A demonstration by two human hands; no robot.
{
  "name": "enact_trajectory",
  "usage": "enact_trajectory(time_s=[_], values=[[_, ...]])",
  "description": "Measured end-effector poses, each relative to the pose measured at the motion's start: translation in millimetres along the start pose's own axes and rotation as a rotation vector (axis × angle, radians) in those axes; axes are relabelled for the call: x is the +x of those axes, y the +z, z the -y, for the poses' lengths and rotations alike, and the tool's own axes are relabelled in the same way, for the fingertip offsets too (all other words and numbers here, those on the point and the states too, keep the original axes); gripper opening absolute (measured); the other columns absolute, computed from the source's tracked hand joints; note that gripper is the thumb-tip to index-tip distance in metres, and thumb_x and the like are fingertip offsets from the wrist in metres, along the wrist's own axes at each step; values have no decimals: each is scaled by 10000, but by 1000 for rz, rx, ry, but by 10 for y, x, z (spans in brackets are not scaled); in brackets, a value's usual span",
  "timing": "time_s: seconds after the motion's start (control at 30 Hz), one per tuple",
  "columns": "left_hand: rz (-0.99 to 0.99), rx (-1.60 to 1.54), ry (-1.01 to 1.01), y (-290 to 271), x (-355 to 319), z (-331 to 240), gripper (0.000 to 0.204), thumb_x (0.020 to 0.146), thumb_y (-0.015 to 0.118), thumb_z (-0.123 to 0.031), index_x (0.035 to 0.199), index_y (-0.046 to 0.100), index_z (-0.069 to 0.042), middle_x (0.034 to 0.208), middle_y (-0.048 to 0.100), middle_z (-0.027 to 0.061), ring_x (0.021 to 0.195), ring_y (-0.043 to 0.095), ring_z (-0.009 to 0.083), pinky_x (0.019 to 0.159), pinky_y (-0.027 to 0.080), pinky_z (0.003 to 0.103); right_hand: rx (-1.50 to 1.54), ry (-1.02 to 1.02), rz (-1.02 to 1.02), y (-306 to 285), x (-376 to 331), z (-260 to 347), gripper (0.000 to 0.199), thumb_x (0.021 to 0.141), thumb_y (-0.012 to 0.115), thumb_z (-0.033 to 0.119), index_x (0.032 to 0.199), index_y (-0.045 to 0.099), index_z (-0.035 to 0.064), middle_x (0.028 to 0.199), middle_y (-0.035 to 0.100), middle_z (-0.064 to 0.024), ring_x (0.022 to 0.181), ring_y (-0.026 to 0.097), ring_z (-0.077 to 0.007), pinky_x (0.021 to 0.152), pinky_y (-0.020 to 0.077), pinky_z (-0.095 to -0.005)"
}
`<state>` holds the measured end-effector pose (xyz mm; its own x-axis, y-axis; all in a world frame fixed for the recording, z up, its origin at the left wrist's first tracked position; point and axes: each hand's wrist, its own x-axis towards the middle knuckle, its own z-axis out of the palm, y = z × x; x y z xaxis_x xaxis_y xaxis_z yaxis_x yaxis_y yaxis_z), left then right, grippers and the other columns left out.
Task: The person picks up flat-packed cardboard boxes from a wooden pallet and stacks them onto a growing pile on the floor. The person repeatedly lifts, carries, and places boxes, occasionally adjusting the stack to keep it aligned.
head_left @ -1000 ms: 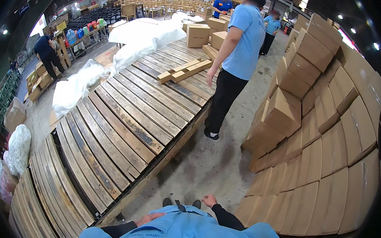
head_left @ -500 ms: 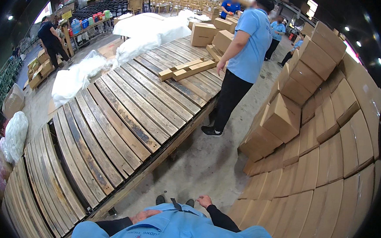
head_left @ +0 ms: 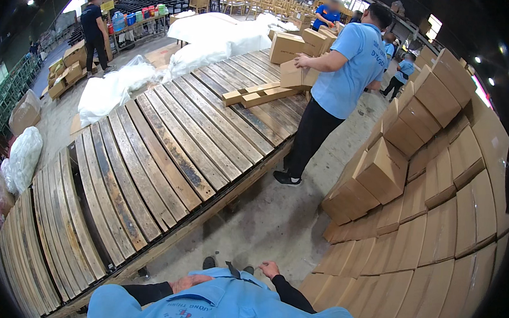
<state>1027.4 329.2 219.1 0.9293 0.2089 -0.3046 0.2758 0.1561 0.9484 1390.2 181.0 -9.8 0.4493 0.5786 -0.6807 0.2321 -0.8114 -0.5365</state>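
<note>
Standing between plank table (head_left: 168, 148) and brown carton wall (head_left: 437, 228).
My left hand (head_left: 191, 283) and right hand (head_left: 270, 269) hang empty, loosely open, at lower centre.

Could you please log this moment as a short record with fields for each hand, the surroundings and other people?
left hand: empty, open, low by the person's blue shirt
right hand: empty, open, nearest the stacked cardboard boxes
ahead: long wooden pallet platform, concrete floor beside it
on platform: flat cardboard pieces, small cardboard boxes
co-worker: stands at the platform, hands on a box
background: white plastic-wrapped bundles
</note>
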Motion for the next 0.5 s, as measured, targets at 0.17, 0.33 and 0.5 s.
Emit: enact_trajectory(time_s=[0.17,0.33,0.5], values=[[22,209,179,-37,88,75,580,927,542,-412,1378,445,-62,1387,463,142,1285,438,276,1104,316,381,2,-3,-10,-14,142,-127,488,754,703,303,1134,659,1,1156,641,-200,1101,605,-322,964,461,-367],[10,274,452,-20,175,194,531,956,501,-384,1373,443,-60,1377,471,150,1280,443,282,1098,327,381,24,-26,-27,-10,181,-215,484,754,703,300,1124,659,-10,1127,650,-207,1084,612,-325,953,468,-369],[2,219,76,54,129,-48,533,955,501,-385,1377,439,-65,1371,476,150,1276,446,288,1087,342,387,44,-3,-21,-50,84,-181,471,756,704,297,1103,664,-20,1094,662,-207,1058,624,-321,938,476,-367]])
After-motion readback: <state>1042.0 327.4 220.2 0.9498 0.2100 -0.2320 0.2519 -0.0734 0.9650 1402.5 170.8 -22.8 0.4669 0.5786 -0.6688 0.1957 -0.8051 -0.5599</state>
